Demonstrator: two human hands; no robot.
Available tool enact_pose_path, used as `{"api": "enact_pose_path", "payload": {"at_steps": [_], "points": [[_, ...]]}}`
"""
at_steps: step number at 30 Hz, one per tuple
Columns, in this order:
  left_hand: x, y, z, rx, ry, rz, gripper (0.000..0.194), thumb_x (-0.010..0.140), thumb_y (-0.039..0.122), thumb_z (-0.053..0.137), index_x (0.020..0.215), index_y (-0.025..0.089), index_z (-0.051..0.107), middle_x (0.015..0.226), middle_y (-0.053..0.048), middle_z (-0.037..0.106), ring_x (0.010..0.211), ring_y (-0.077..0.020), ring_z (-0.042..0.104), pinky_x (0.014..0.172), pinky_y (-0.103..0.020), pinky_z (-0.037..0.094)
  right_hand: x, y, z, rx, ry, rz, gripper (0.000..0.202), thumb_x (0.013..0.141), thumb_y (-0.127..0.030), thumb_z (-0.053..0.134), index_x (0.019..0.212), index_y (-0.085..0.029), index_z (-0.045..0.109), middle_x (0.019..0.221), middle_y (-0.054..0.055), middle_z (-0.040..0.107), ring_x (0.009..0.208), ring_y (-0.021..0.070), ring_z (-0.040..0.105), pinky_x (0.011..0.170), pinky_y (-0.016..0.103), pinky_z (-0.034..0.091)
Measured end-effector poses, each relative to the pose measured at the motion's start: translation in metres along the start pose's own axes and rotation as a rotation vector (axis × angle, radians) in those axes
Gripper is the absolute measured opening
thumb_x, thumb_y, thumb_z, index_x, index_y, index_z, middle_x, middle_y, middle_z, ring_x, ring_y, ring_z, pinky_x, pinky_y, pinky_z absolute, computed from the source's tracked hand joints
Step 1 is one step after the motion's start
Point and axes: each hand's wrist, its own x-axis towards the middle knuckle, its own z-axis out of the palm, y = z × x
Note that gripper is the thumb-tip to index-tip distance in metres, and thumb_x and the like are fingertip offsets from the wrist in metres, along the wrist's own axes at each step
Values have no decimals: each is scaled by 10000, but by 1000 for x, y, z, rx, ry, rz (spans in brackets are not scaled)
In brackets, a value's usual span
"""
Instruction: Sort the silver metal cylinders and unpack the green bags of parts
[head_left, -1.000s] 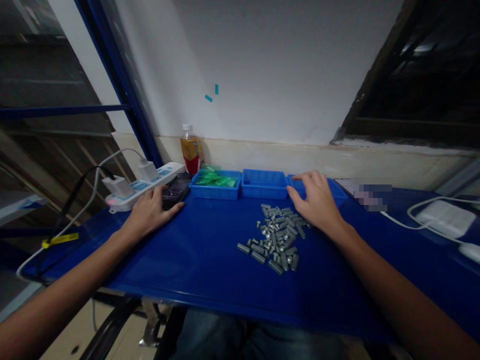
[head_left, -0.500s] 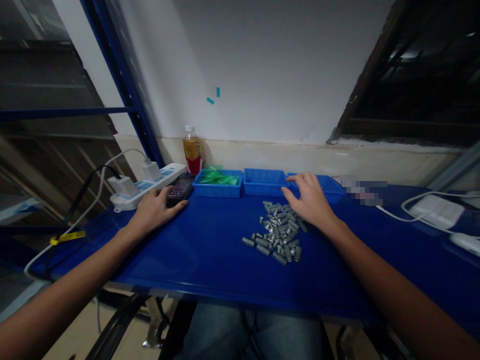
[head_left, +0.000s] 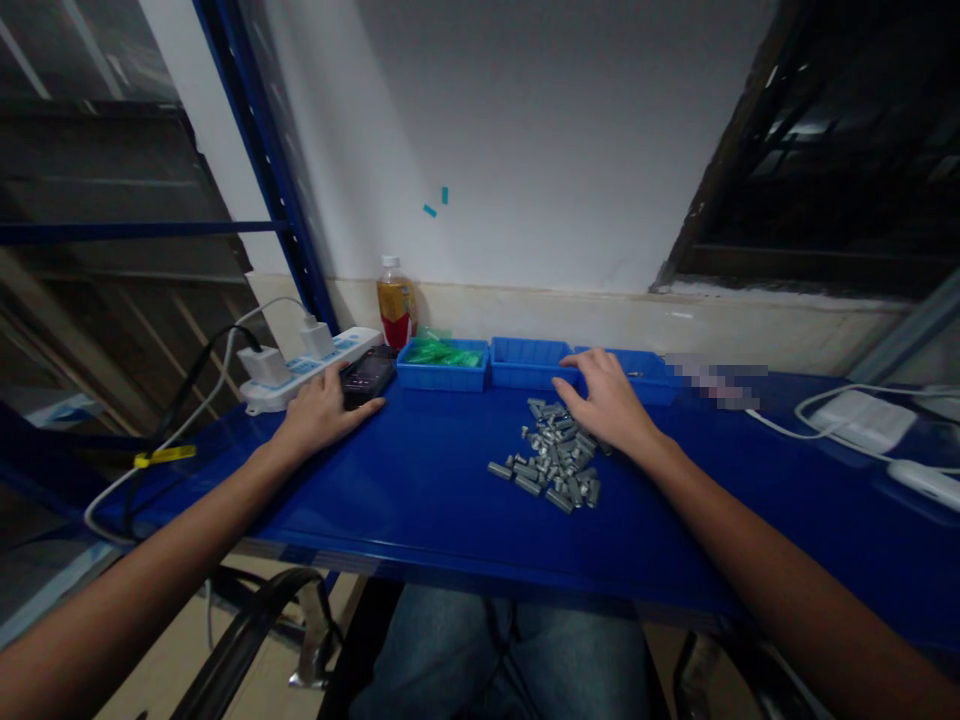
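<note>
My left hand (head_left: pixel 324 412) rests on the blue table with fingers apart, beside a dark phone (head_left: pixel 369 376); its thumb is by the phone's near edge. My right hand (head_left: pixel 604 404) has its thumb and fingers apart with nothing between them. It is over the right, far side of a pile of small grey metal cylinders and screw-like pieces (head_left: pixel 555 460), in front of the bins. Part of the pile is hidden under that hand. Behind stand a blue bin (head_left: pixel 442 378) of green plastic bags, a middle blue bin (head_left: pixel 528 374) and a right blue bin (head_left: pixel 654 388) with a small item inside.
A white power strip (head_left: pixel 341 350) with plugs and cables lies at the left. A bottle (head_left: pixel 396 305) with a red-and-yellow look stands against the wall. White adapters (head_left: pixel 862 420) and cables lie at the right. The table's front edge (head_left: pixel 465 585) is above my lap.
My right hand has shifted slightly left, nearer the middle bin. My left hand stays beside the phone. The camera view has shifted slightly.
</note>
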Motion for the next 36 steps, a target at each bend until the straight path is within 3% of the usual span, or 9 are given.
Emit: {"api": "enact_pose_path", "payload": {"at_steps": [5,8,11,16,19,23,27,31,36], "points": [[-1,1,-2,35,-4,-16,874,750,723,395,1393,145,267,1293,-214,452,1169,-403,448,904,-496,377,-1,-3,0,-5,-25,-9,267,869,-352,496,1046,-167,570,987,116,544,973,280,501,860,446,434],[-10,14,-11,66,113,51,792,782,657,424,1369,138,318,1266,-215,459,1158,-415,434,907,-538,362,-1,-3,0,-1,-26,-16,259,868,-353,503,1032,-166,575,980,113,543,966,276,500,849,437,436],[-28,48,-23,-38,179,390,535,862,501,415,1260,145,439,1204,-163,499,1138,-326,452,951,-465,368,-1,-3,2,14,-48,-31,238,867,-349,511,1008,-172,586,953,104,549,955,272,504,837,438,438],[-57,126,-32,-336,-198,1075,300,887,346,479,1146,200,519,1095,-79,562,1019,-199,523,924,-319,409,-3,-7,5,10,-128,-43,186,868,-314,524,964,-172,596,919,92,557,954,261,508,843,426,432],[-52,150,-26,-384,-293,1199,205,896,254,469,1075,196,552,1012,-70,579,956,-180,540,877,-286,420,-4,-10,6,13,-187,-53,182,875,-313,523,971,-173,590,935,90,569,952,248,511,846,410,426],[-26,154,-10,-453,-322,1168,188,911,190,416,1061,182,530,955,-66,583,912,-169,552,825,-279,433,-5,-13,8,43,-231,-70,177,881,-305,522,976,-169,584,942,85,587,936,233,516,850,393,416],[-7,162,10,-729,-296,953,189,893,218,457,1079,185,451,873,-32,574,799,-148,582,731,-280,471,-7,-21,9,122,-239,-112,161,879,-271,520,996,-173,570,913,68,597,901,216,520,815,364,419],[-8,174,23,-1148,-380,627,283,859,298,529,1065,198,363,812,8,554,591,-98,579,567,-239,483,-9,-33,6,179,-234,-202,200,858,-241,543,1048,-177,539,908,60,582,882,205,514,799,342,415],[-19,174,23,-1394,-468,516,404,795,360,630,1029,190,348,694,47,541,573,-88,576,584,-225,476,-12,-45,6,156,-245,-284,110,856,-218,538,957,-173,541,890,63,575,856,202,508,759,319,405]]}}
